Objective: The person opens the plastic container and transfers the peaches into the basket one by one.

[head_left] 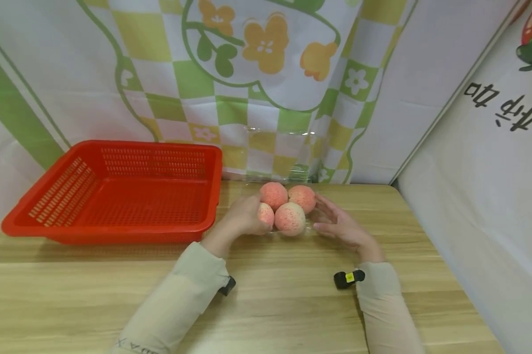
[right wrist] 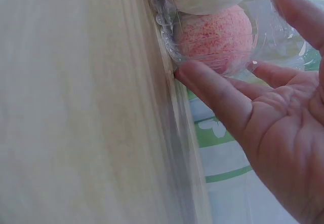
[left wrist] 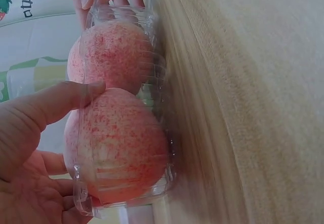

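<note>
Several pink-and-cream peaches point(head_left: 290, 219) sit in a clear plastic clamshell box point(left wrist: 81, 183) on the table. Its transparent lid point(head_left: 279, 152) stands raised at the back, against the curtain. My left hand point(head_left: 249, 216) grips the box's left side; in the left wrist view the thumb lies over the rim beside a peach point(left wrist: 119, 143), the other fingers outside the wall. At the box's right side is my right hand point(head_left: 343, 227), its fingers spread. In the right wrist view, fingertips point(right wrist: 195, 72) touch or nearly touch the box's end, close to a peach point(right wrist: 217, 39).
A red plastic basket point(head_left: 204, 223) with slotted walls stands left of the box, nothing visible inside. The wooden table point(head_left: 283, 305) meets a patterned curtain point(head_left: 195, 73) at the back. A white printed sheet point(head_left: 478, 162) hangs along the right side.
</note>
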Motion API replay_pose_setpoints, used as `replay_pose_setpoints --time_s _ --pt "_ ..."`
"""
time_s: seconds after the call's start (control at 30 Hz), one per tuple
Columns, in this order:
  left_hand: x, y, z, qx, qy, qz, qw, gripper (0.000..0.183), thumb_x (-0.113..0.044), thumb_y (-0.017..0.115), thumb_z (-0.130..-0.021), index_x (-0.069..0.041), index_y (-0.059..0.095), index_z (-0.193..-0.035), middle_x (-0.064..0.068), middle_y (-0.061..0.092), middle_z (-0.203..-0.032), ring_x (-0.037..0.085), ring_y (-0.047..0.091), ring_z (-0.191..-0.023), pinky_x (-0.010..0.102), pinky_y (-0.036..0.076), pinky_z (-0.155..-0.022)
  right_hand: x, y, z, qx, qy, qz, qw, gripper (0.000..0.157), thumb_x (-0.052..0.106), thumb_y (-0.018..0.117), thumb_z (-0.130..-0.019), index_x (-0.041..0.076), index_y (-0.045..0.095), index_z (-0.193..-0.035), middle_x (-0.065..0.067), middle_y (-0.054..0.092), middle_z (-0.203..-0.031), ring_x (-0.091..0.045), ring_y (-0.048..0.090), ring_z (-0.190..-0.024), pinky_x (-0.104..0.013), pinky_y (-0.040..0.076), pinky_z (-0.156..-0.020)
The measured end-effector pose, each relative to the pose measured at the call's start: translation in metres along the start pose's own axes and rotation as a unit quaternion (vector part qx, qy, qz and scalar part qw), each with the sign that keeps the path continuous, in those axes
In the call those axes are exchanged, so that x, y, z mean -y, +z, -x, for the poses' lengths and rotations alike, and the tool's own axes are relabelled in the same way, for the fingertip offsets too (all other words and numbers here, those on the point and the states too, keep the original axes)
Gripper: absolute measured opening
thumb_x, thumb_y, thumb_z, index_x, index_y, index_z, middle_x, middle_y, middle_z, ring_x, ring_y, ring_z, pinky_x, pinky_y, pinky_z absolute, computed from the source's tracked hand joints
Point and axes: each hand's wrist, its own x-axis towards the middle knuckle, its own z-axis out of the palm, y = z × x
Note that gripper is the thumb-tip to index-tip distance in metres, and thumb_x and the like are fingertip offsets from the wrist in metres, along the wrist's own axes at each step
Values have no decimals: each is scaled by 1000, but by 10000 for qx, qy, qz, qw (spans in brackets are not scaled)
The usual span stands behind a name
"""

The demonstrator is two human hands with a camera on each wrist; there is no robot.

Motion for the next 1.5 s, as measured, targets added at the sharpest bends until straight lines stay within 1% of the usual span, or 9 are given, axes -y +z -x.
replay_pose_setpoints --time_s 0.1,0.27,0.47,0.6,0.7,0.83,1.2,1.33,1.5 --pt "2 1 0 -62 -37 269 9996 58 -21 81 -66 -4 60 -118 11 67 -104 28 55 -86 36 49 -77 0 2 -1 -10 56 -300 9995 87 -3 58 -95 15 4 -161 -17 7 -167 -45 17 -150 -54 34 -114" --pt "5 1 1 -191 -9 805 9966 63 -17 81 -66 -5 60 -124 10 67 -104 27 55 -86 35 49 -75 -1 2 -2 -81 88 -453 9989 88 -3 59 -95 16 5 -161 -16 7 -167 -45 19 -150 -46 41 -110" --pt "9 1 3 -280 27 1472 9887 70 -13 80 -68 -1 56 -133 13 66 -119 28 57 -98 42 52 -90 -1 2 -2 -169 131 -648 9977 88 -2 61 -94 18 7 -161 -15 7 -168 -44 19 -150 -35 49 -103" --pt "12 2 7 -239 -257 1881 9815 74 -14 79 -72 -1 51 -139 14 62 -129 30 56 -107 46 50 -98 -3 3 -3 -211 143 -840 9961 88 -4 60 -93 17 8 -161 -15 9 -167 -44 20 -149 -32 51 -100" --pt "14 3 9 -217 -520 2207 9737 74 -14 80 -73 -4 50 -139 13 60 -130 30 56 -109 46 50 -98 -4 5 -3 -214 168 -908 9955 88 -5 59 -93 17 8 -161 -15 9 -167 -45 22 -149 -33 51 -100" --pt "17 4 10 -361 -547 2364 9694 73 -13 83 -71 -7 52 -137 13 61 -128 31 57 -108 46 50 -96 -4 6 -3 -233 179 -974 9948 88 -6 58 -92 17 8 -161 -15 8 -167 -45 22 -148 -32 51 -100" --pt "16 3 13 -520 -396 2406 9684 71 -14 81 -74 -8 51 -138 13 59 -134 31 58 -113 48 50 -98 -4 3 -3 -188 148 -1052 9942 90 -7 58 -92 17 6 -161 -14 7 -168 -45 19 -149 -33 51 -100" --pt "14 2 15 -516 -275 2502 9664 74 -15 82 -75 -7 50 -141 14 57 -137 32 58 -116 48 49 -100 -5 2 -3 -151 133 -1040 9944 90 -6 57 -93 17 3 -161 -15 5 -168 -45 18 -150 -38 48 -105" --pt "12 1 17 -490 -137 2617 9638 75 -15 82 -75 -6 49 -142 15 57 -138 32 60 -116 48 50 -100 -6 1 -1 -141 171 -1052 9942 90 -5 57 -93 17 2 -161 -16 4 -168 -45 17 -150 -53 36 -113"
